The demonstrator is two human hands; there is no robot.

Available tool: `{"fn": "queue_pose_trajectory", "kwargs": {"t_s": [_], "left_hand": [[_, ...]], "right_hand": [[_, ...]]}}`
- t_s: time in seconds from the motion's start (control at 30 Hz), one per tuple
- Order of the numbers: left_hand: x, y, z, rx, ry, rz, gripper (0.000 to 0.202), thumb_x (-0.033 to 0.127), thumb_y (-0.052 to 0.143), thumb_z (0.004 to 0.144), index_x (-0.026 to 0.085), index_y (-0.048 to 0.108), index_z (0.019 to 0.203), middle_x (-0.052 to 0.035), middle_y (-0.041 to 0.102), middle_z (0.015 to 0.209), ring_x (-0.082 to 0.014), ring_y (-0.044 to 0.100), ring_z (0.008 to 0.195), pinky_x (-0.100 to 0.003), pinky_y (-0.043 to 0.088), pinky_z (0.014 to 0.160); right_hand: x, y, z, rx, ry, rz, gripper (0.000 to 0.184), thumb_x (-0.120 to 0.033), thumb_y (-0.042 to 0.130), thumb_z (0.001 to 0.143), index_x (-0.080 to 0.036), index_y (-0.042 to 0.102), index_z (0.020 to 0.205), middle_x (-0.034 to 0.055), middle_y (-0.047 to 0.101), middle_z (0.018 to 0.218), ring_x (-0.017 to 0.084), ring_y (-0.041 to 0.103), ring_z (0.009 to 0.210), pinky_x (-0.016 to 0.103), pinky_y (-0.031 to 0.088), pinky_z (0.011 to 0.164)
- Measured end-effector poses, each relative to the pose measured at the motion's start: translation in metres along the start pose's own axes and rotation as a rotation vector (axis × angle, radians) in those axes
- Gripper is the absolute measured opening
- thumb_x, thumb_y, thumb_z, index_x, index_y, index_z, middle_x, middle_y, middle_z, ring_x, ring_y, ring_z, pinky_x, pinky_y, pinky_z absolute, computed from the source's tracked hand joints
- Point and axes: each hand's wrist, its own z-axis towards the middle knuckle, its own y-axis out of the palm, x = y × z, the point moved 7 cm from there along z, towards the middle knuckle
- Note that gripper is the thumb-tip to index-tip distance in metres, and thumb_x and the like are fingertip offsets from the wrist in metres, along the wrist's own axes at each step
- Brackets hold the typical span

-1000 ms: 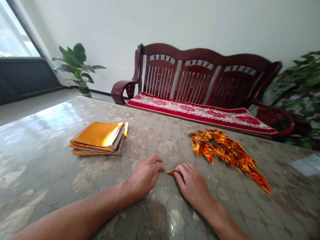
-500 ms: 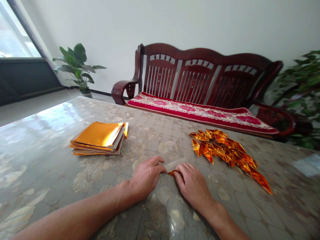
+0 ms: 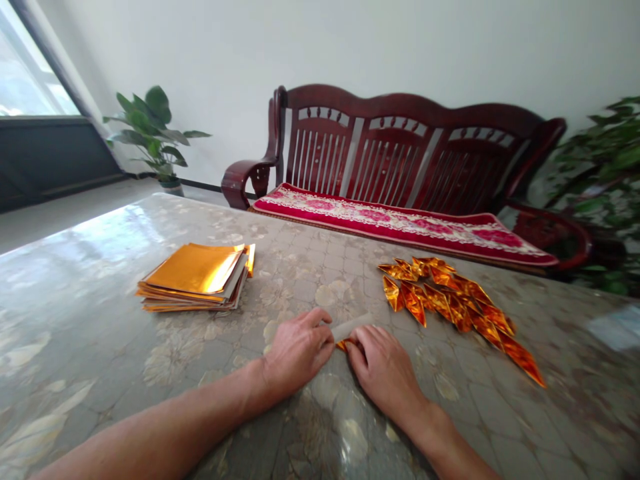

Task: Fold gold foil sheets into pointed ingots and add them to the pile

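Note:
A narrow folded sheet of foil paper (image 3: 350,326), grey on its upper face with a bit of orange-gold showing at the near edge, lies on the table between my hands. My left hand (image 3: 301,345) is closed at its left end, fingers curled down onto it. On its right part, my right hand (image 3: 383,360) has thumb and fingers pinched over the paper. Both hands hide the strip's ends in part. To the right lie several folded gold foil pieces (image 3: 455,303) with pointed ends, in a curved cluster.
A stack of flat gold foil sheets (image 3: 197,270) sits at the left on the patterned, glossy table (image 3: 125,373). Beyond the far edge stands a dark red wooden bench (image 3: 385,153) with a red floral cushion (image 3: 380,217). Potted plants (image 3: 155,130) stand either side of it.
My left fingers have curled in further and shifted slightly along the paper's left end. My right hand stays in nearly the same place.

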Motion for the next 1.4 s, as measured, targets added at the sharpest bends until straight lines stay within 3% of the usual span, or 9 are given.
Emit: {"fn": "queue_pose_trajectory", "kwargs": {"t_s": [0.57,1.4], "left_hand": [[0.0006,0.0004,0.0055,0.002,-0.066,0.046,0.014,0.021,0.059,0.087,0.022,0.068,0.076,0.0016,0.066,0.103,-0.0144,0.065,0.087,-0.024,0.047,0.076],[0.0031,0.0046,0.0085,-0.056,-0.094,0.166,0.01,0.02,0.057,0.087,0.02,0.063,0.079,-0.0017,0.064,0.09,-0.0181,0.061,0.087,-0.027,0.045,0.075]], "right_hand": [[-0.0002,-0.0016,0.0011,0.041,-0.002,-0.02,0.015,-0.021,0.054,0.093,-0.022,0.054,0.078,0.0022,0.064,0.08,0.021,0.057,0.079,0.031,0.036,0.069],[0.0023,-0.0031,0.0,0.053,0.01,0.06,0.014,-0.021,0.054,0.094,-0.022,0.053,0.08,0.0022,0.063,0.082,0.021,0.058,0.08,0.032,0.04,0.07]]}}
